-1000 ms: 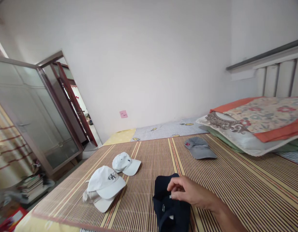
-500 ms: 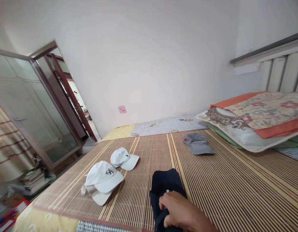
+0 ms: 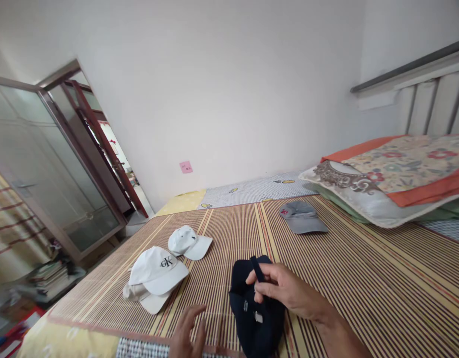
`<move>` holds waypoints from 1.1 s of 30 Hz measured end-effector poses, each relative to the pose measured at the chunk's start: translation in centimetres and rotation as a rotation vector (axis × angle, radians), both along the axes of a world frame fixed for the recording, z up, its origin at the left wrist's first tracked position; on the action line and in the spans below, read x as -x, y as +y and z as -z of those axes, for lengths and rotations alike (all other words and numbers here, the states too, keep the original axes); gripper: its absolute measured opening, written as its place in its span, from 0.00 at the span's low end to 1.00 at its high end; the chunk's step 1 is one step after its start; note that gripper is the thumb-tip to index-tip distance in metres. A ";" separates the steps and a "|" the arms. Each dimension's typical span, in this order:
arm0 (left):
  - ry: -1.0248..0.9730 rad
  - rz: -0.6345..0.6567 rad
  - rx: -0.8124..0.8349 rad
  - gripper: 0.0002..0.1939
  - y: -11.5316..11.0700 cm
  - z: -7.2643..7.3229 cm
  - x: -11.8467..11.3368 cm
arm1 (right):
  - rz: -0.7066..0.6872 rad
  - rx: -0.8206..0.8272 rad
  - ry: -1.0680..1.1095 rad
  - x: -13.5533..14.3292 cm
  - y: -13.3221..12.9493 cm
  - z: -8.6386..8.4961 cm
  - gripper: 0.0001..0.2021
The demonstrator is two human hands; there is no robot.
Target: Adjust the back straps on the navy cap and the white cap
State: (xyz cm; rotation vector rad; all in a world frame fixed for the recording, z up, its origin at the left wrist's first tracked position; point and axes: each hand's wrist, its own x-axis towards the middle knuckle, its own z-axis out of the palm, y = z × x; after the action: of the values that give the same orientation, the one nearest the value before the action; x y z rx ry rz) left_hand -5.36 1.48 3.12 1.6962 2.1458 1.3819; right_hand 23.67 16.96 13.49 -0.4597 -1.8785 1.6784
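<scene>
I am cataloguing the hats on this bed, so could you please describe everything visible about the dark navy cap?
The dark navy cap looks like soft cloth and lies crumpled on the striped bamboo mat, near its front edge. Its back faces up, showing a narrow adjusting strap, a small metal buckle and a pale label. The right hand pinches the strap between fingers and thumb. The left hand rests on the mat just beside it, not touching.

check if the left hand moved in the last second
Yes. The left hand was out of view earlier and has come up into the bottom of the picture, onto the striped mat, left of the navy cap and below the white caps.
</scene>
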 end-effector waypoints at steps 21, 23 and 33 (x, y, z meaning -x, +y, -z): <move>-0.436 0.562 0.402 0.10 11.8 -5.2 -4.5 | 0.390 -0.017 0.171 1.9 2.3 1.8 0.22; -0.567 0.608 0.386 0.17 12.3 -5.7 -3.7 | 0.436 0.054 0.249 1.7 2.5 1.8 0.20; -0.989 0.727 0.260 0.24 14.6 -7.1 -3.3 | 0.588 0.274 0.435 0.7 3.3 1.8 0.21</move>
State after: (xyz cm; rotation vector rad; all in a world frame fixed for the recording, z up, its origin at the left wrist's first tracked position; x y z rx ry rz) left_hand -2.09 16.04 10.20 1.1063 0.9725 1.2237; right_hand 23.00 20.30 11.68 -0.6234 -1.0695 1.4757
